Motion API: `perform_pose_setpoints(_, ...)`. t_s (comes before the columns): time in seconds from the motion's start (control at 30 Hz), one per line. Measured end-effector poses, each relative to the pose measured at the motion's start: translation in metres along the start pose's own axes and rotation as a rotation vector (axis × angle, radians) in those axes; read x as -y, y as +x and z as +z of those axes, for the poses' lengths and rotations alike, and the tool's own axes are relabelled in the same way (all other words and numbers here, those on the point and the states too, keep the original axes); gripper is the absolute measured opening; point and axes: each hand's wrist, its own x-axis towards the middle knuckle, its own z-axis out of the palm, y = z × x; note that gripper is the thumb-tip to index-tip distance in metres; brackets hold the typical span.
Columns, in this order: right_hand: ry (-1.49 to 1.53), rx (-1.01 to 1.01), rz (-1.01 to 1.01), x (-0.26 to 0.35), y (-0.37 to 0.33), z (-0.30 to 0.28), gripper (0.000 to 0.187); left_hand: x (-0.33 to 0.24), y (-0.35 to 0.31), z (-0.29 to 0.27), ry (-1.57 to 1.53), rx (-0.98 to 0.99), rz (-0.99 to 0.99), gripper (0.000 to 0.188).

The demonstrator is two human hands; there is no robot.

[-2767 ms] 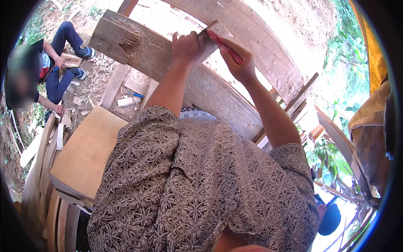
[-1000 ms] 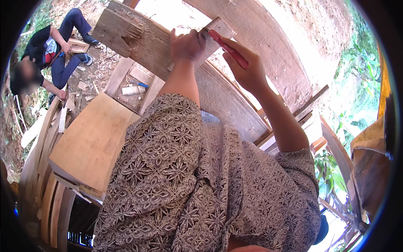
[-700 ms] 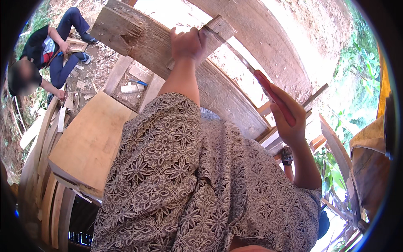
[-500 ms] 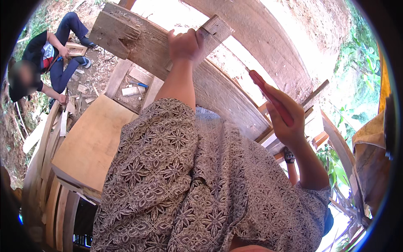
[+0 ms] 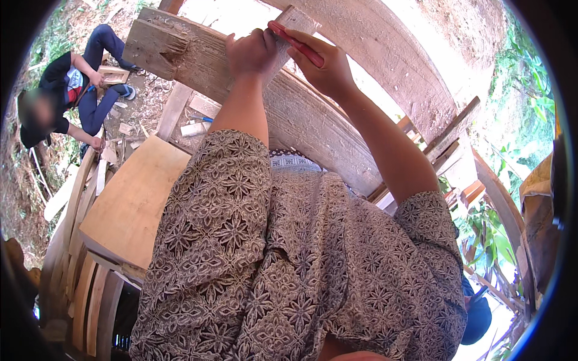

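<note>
Plank: long, weathered, rough-sawn, lying across your front at the top of the view, its notched, split end to your left. It looks heavy and stiff, unlikely to flex; the grain is coarse, so it should not slip, though splinters are likely at the torn notch.

Strip: small pale wood piece standing on the plank's far edge. Your left hand has its fingers curled tight around its lower part. Judged light and thin, liable to split if levered; keep your hold low, close to the plank, where you have it.

Tool: slim red handle, working end hidden behind the hands. Your right hand pinches it between thumb and bent fingers, pressed against the strip just above your left hand. It seems light and rigid; a grip near the tip gives control.

Surroundings: flat board on stacked curved slats at lower left; a second person crouching on the ground at upper left, handling a small wood block; larger timbers behind the plank
</note>
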Motion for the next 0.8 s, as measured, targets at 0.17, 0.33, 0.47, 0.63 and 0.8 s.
perform_pose_setpoints(0.17,0.032,0.071,-0.001,-0.007,-0.017,-0.009,0.043,0.018,0.001,0.016,0.059,-0.095,0.062,0.049)
perform_pose_setpoints(0.33,0.034,0.074,0.05,-0.011,-0.038,-0.023,0.045,-0.006,-0.006,-0.025,0.01,0.016,-0.039,0.051)
perform_pose_setpoints(0.47,0.105,0.073,0.139,0.019,-0.083,-0.064,0.042,0.0,-0.007,-0.017,0.002,0.027,-0.031,0.052)
perform_pose_setpoints(0.63,-0.084,0.145,0.264,0.075,-0.127,-0.135,0.039,0.0,-0.006,-0.013,0.03,0.075,-0.039,0.054)
perform_pose_setpoints(0.8,-0.132,0.118,0.143,0.083,-0.115,-0.132,0.033,-0.007,-0.006,-0.023,-0.011,0.139,-0.025,0.053)
